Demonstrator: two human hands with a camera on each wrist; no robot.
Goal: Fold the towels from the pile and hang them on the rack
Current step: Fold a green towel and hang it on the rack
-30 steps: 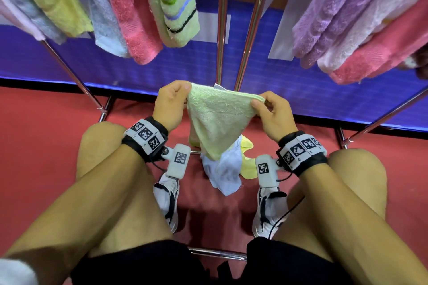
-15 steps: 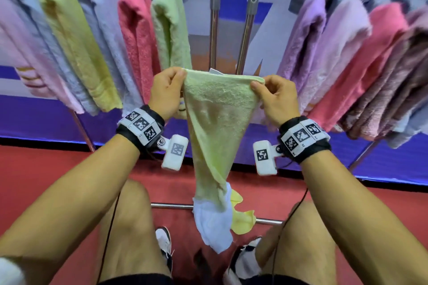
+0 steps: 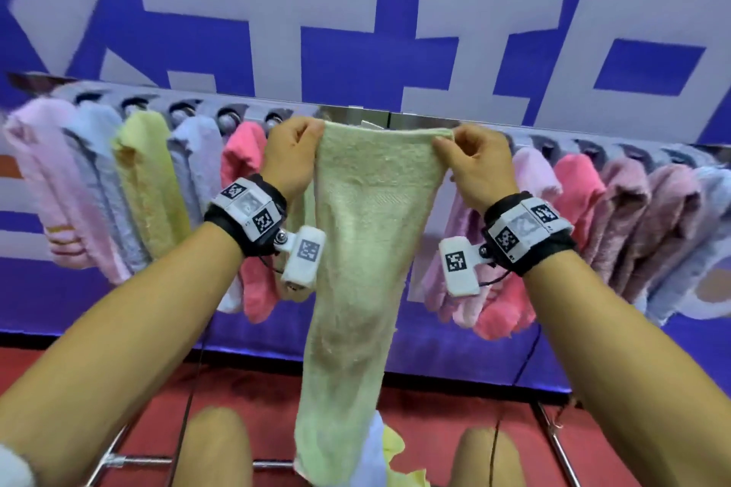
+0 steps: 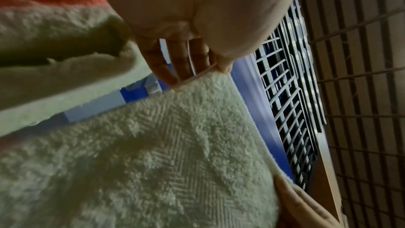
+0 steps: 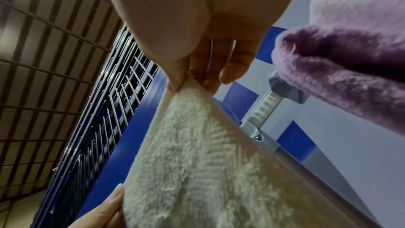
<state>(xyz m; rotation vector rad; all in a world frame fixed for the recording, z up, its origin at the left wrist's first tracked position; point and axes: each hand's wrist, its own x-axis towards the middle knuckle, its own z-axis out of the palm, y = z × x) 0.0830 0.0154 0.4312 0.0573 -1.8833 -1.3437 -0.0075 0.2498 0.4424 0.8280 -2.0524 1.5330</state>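
A pale green towel [image 3: 368,233] hangs lengthwise from my two hands, its top edge level with the metal rack bar [image 3: 399,119]. My left hand [image 3: 294,148] pinches the top left corner, and my right hand [image 3: 470,156] pinches the top right corner. The left wrist view shows my left hand [image 4: 188,65] holding the green towel [image 4: 142,153] at its edge. In the right wrist view, thumb and fingers of my right hand [image 5: 197,77] pinch the green towel [image 5: 197,162] at its corner. The towel's lower end hangs down to the pile [image 3: 385,459] on the floor.
Several folded towels, pink, blue, yellow and purple, hang on the rack to the left [image 3: 138,186] and right [image 3: 617,217] of a gap in the middle. A blue and white banner [image 3: 356,20] stands behind. A low rack bar [image 3: 130,461] crosses near my knees over red floor.
Both hands have lifted the green towel from knee height up to the level of the rack bar, and it now hangs at full length. The view has tilted upward.
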